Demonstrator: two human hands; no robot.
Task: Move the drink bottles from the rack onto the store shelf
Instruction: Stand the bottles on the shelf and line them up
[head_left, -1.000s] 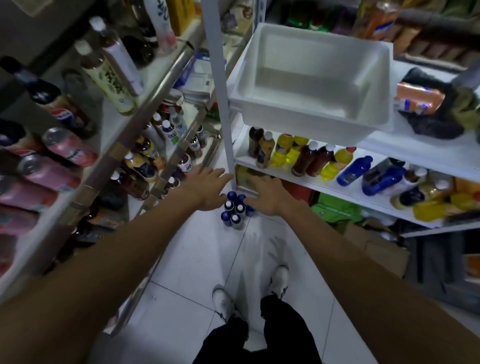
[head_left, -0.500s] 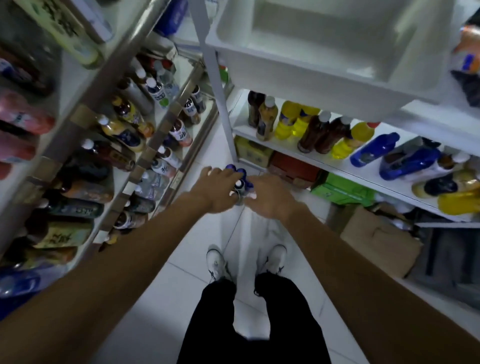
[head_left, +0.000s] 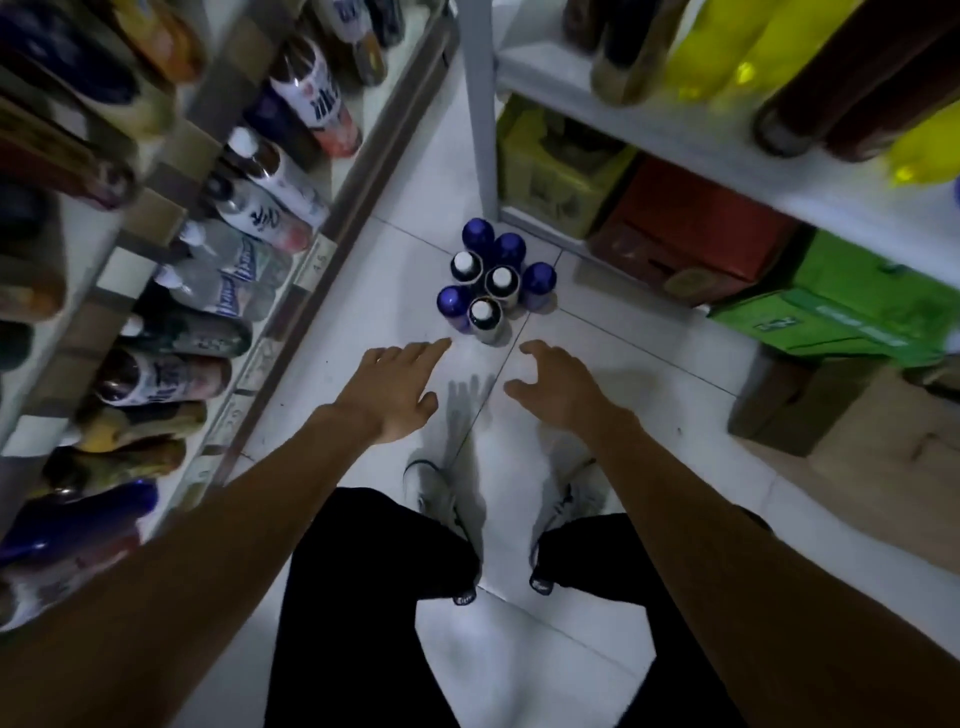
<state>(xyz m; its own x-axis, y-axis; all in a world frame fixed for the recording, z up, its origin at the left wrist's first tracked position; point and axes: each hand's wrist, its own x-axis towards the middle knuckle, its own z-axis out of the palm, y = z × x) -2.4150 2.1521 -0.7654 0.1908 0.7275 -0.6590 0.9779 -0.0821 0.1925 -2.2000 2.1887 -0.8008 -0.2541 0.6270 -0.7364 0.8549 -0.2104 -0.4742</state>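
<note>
Head view, bottles: seven stood clustered, round blue or white caps, on glossy tiles.
Left hand, right hand: held nothing, fingers loose.

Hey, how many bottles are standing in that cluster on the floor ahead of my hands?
7. Four blue-capped bottles: two at the back by the shelf post, one right, one front left. Three white-capped bottles: two in the middle, one at the front. None seems hidden.

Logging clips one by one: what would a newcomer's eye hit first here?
Seven bottles, four blue-capped and three white-capped, stand huddled on the floor by the rack post. The left hand and right hand hover open just short of them, holding nothing.
</note>
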